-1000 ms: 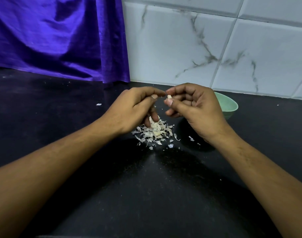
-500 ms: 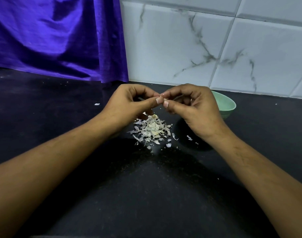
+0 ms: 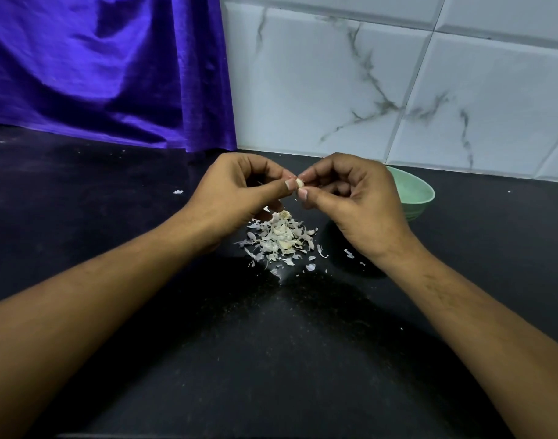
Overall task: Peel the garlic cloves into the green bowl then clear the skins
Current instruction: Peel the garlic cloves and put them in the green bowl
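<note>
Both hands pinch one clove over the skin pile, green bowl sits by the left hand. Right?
Not quite. The head view shows the green bowl by the right hand, partly hidden behind it, not by the left hand. The rest holds: both hands pinch one clove over the skin pile.

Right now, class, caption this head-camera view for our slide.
Left hand and right hand pinch a small pale garlic clove above papery skins; pale green bowl behind.
</note>
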A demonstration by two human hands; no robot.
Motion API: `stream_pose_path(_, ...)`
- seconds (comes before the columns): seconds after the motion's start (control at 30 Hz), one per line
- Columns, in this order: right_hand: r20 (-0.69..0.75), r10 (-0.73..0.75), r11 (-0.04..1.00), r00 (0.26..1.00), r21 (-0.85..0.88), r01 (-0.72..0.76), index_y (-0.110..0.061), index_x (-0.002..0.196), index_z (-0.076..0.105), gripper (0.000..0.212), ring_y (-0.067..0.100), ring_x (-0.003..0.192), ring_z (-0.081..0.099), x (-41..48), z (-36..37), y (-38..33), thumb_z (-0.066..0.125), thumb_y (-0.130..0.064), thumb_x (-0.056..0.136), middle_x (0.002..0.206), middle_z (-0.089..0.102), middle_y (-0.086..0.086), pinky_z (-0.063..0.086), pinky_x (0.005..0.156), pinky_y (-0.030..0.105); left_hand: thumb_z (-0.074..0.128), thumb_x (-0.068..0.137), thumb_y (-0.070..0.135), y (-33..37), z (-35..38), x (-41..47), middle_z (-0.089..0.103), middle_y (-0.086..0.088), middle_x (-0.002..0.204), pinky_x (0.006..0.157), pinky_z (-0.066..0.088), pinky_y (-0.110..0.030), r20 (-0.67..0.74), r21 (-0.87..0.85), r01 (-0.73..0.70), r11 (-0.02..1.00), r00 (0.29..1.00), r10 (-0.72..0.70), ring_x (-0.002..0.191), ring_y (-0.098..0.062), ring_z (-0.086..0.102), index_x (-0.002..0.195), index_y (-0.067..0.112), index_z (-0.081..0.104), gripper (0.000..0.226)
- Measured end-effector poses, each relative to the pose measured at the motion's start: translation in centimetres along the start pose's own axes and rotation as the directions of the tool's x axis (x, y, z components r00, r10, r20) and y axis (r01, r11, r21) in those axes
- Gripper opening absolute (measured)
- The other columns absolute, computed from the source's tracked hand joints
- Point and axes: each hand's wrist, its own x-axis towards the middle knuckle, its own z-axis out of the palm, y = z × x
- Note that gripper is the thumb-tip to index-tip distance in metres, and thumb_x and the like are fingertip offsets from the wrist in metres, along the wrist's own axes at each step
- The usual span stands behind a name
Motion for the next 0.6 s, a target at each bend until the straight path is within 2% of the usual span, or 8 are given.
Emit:
stream_pose_path(0.23, 0.001, 0.018, 0.998, 1.0, 0.064, -0.018, -0.011, 0.09, 0.076, 0.014, 0.022, 0.073, 0.076, -0.11, 0.28, 0.23, 0.08, 0.0, 0.084, 0.083, 0.078, 0.006, 0.063, 0.074, 0.037, 0.078, 0.092, 0.021, -0.21, 0.23, -0.14, 0.077, -0.011, 0.084, 0.078, 0.063, -0.053, -0.038, 0.079, -0.018, 0.997, 0.999, 0.021, 0.075, -0.022, 0.072, 0.09, 0.016, 0.08, 0.006)
stream_pose_path(0.4, 0.01, 0.033, 0.995, 0.999, 0.099, -0.034, -0.007, 0.092, 0.076, 0.012, 0.021, 0.072, 0.076, -0.13, 0.6, 0.36, 0.08, 0.001, 0.084, 0.082, 0.078, 0.008, 0.063, 0.072, 0.037, 0.077, 0.076, 0.029, -0.36, 0.44, 0.02, 0.076, -0.011, 0.078, 0.077, 0.064, -0.054, -0.108, 0.061, 0.004, 0.998, 0.994, 0.002, 0.076, -0.031, 0.074, 0.082, 0.016, 0.08, 0.015)
stream_pose_path(0.47, 0.015, 0.031, 0.994, 0.999, 0.106, -0.033, -0.007, 0.092, 0.075, 0.012, 0.021, 0.072, 0.076, -0.15, 0.65, 0.31, 0.08, 0.001, 0.084, 0.083, 0.078, 0.007, 0.063, 0.071, 0.034, 0.079, 0.079, 0.026, -0.51, 0.46, 0.03, 0.076, -0.012, 0.079, 0.077, 0.064, -0.054, -0.107, 0.056, 0.006, 0.998, 0.994, 0.0, 0.074, -0.025, 0.073, 0.082, 0.016, 0.079, 0.01)
stream_pose_path(0.6, 0.006, 0.043, 0.989, 0.999, 0.144, -0.044, -0.005, 0.094, 0.075, 0.012, 0.017, 0.07, 0.076, -0.14, 0.59, 0.15, 0.078, 0.004, 0.086, 0.081, 0.078, 0.009, 0.059, 0.068, 0.025, 0.079, 0.09, 0.02, -0.47, 0.55, -0.03, 0.077, -0.015, 0.084, 0.078, 0.063, -0.055, -0.098, 0.057, 0.006, 0.998, 0.995, 0.0, 0.076, -0.025, 0.073, 0.087, 0.013, 0.079, 0.008)
